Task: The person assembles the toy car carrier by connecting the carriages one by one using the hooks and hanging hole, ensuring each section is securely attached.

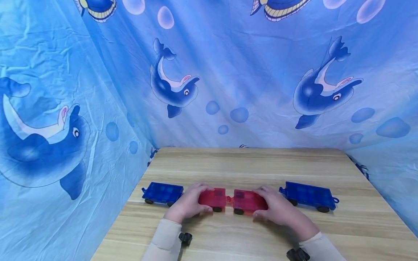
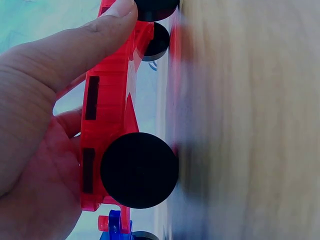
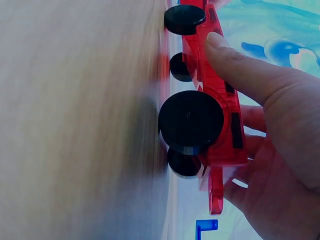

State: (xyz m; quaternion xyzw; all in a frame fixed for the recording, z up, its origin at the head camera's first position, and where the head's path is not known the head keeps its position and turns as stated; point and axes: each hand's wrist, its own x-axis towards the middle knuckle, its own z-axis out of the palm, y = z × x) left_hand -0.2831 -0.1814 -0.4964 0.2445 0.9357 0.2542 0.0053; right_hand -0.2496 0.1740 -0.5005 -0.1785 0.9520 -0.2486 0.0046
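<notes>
Pale sleeves (image 1: 163, 237) foremost; the gap lies beside the right hand (image 1: 277, 206)

The left hand (image 1: 189, 203) holds the left red toy wagon (image 1: 215, 198), and the right hand grips the right red toy wagon (image 1: 247, 200), thumbs on the near side, fingers bent on the far side. These wagons sit linked between the hands, long axes running left to right. The right blue toy wagon (image 1: 308, 194) lies just beyond the right hand, the nearer one, roughly in line but with its right end slanting toward the person. In the right wrist view its blue hook (image 3: 206, 224) stands apart from the red ring (image 3: 216, 206). Past the left hand sits the left blue toy wagon (image 1: 163, 192); its blue ring (image 2: 114, 222) appears to be around a red peg (image 2: 103, 222).
</notes>
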